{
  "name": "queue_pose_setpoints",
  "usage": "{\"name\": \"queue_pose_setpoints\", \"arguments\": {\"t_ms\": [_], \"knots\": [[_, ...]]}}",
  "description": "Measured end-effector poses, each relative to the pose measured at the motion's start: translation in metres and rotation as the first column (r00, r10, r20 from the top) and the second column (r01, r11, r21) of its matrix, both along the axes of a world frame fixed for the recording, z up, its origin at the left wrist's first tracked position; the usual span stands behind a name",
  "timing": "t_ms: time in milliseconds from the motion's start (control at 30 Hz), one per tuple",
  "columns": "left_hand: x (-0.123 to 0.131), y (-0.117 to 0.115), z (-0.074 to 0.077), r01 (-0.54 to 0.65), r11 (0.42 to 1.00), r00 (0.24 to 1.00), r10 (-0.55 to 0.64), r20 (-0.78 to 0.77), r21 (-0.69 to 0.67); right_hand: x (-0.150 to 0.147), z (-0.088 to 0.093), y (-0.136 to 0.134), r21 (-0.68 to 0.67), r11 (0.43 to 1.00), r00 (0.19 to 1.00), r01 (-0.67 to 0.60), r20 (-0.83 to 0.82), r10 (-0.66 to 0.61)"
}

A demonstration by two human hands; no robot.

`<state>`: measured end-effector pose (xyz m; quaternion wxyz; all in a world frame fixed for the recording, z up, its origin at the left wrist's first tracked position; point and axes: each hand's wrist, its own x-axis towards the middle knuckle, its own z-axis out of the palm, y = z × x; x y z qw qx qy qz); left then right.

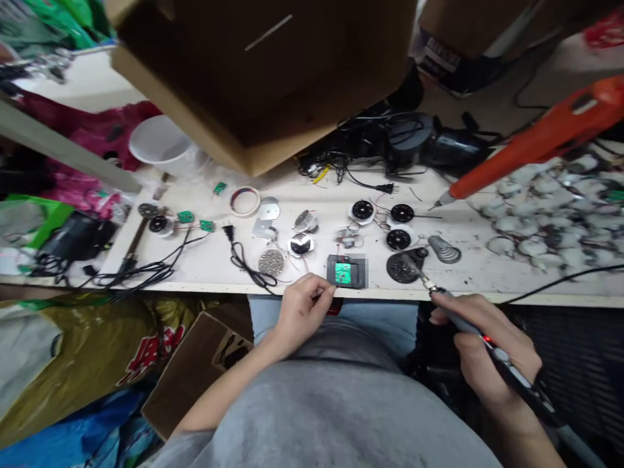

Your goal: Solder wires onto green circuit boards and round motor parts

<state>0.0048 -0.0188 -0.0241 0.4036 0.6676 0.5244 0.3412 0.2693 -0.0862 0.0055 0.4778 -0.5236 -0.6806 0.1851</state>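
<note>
soldering iron (pixel 461 322) sits in the right hand (pixel 494 354), whose grip is closed around the dark grey handle, with a small red light glowing on the barrel. its metal tip reaches over the counter (pixel 195 263) to a round dark pad (pixel 397 270), though whether they touch is hard to tell. a coiled iron stand (pixel 444 249) lies just beyond, empty. the left hand (pixel 302 318) rests at the counter's near edge, its grip nearly closed, with the fingertips (pixel 327 294) at a dark square holder (pixel 336 259). whether it has hold of the holder cannot be told. a green circuit board (pixel 343 273) sits in the holder, partly blurred.

if the iron is hot, a slip of the right hand could burn the left fingers or the black cable (pixel 248 273) lying on the counter. a loose holder could shift under the tip and spoil a joint. black rotor discs (pixel 398 239) and their thin wires lie close enough to snag a sleeve. at far right, an orange glue gun (pixel 531 140) points its nozzle at the counter, and a knock could send it into the white-wrapped parts (pixel 536 218).
</note>
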Motion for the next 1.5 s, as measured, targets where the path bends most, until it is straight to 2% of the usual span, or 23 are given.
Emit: {"name": "queue_pose_setpoints", "arguments": {"t_ms": [100,200,267,367,533,767,1033,1333,1500], "knots": [[0.006,-0.001,-0.016,-0.053,0.994,0.998,0.057,0.040,-0.100,0.012,-0.009,-0.020,-0.062,0.989,0.987,0.135,0.093,-0.129],[0.005,0.008,-0.019,-0.085,0.982,0.994,0.096,0.059,-0.168,0.014,-0.027,-0.030,-0.081,0.938,0.933,0.338,0.161,-0.322],[0.005,0.013,-0.018,-0.100,0.972,0.990,0.117,0.072,-0.213,0.012,-0.038,-0.030,-0.054,0.928,0.919,0.368,0.171,-0.355],[0.007,0.017,-0.013,-0.104,0.955,0.987,0.134,0.092,-0.279,0.010,-0.047,-0.025,0.025,0.952,0.935,0.305,0.181,-0.304],[0.008,0.018,-0.009,-0.108,0.929,0.983,0.153,0.103,-0.353,0.011,-0.051,-0.015,0.088,0.962,0.945,0.256,0.185,-0.269],[0.006,0.020,-0.009,-0.096,0.916,0.981,0.152,0.117,-0.389,0.011,-0.047,-0.009,0.114,0.976,0.936,0.184,0.283,-0.209],[0.006,0.020,-0.010,-0.098,0.918,0.978,0.160,0.131,-0.384,0.011,-0.046,-0.007,0.169,0.984,0.877,0.057,0.462,-0.130],[0.005,0.020,-0.011,-0.127,0.897,0.973,0.196,0.124,-0.424,0.009,-0.046,-0.006,0.159,0.987,0.867,0.040,0.485,-0.113],[0.004,0.019,-0.012,-0.093,0.893,0.971,0.179,0.156,-0.440,0.007,-0.044,-0.006,0.152,0.988,0.850,0.037,0.515,-0.111]]}}
